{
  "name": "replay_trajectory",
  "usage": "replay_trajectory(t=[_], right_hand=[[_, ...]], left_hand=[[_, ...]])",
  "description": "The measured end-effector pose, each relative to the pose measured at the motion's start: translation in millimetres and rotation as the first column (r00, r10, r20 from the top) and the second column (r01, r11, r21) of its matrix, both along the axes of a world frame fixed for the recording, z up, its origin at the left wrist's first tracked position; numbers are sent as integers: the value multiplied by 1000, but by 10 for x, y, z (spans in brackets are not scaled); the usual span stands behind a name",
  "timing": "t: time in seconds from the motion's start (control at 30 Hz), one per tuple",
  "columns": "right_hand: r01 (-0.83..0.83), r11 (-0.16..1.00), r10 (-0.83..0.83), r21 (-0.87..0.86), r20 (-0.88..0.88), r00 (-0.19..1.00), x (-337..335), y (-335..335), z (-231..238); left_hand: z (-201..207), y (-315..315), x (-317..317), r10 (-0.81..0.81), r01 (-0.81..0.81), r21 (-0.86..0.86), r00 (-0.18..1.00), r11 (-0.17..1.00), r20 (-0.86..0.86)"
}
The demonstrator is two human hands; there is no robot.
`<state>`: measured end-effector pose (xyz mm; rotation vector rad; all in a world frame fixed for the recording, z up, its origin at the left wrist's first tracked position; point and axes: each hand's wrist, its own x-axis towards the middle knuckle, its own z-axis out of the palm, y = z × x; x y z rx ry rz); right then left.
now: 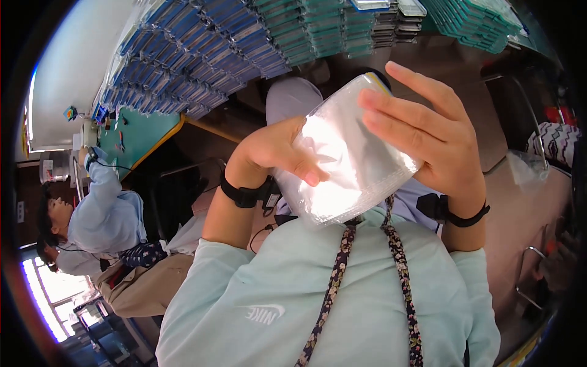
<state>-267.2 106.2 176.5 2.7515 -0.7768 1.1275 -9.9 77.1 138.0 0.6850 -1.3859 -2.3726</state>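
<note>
A clear, shiny plastic bag or stack of such bags [348,177] is held up in front of my chest, with strong glare on its face and a thin yellow strip at its top corner. From the left, my left hand [272,147] grips it, thumb lying across the front and the other fingers hidden behind. On the right edge, my right hand [443,137] holds it too: two fingertips rest over the front near the upper corner, while the index finger stretches up free. Whether anything lies inside the plastic I cannot tell. Black bands circle both wrists.
Tall stacks of blue-edged clear cases [202,49] and green trays [471,21] rise beyond my hands. A green-topped table [137,137] with small tools stands left, where a person in light blue [107,208] sits. A loose plastic bag [527,171] lies at right, near a chair.
</note>
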Motion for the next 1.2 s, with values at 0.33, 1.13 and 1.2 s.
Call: replay_trajectory(t=[0.33, 1.13, 1.2], right_hand=[[336, 921, -335, 196, -41, 941, 29, 203, -390], [215, 880, -403, 423, 424, 811, 151, 202, -762], [164, 821, -435, 547, 414, 800, 144, 215, -780]], left_hand=[[-426, 131, 53, 5, -3, 15, 996, 1000, -91], [-472, 183, -95, 23, -45, 144, 989, 989, 147], [-465, 176, -86, 1, -22, 137, 988, 990, 156]])
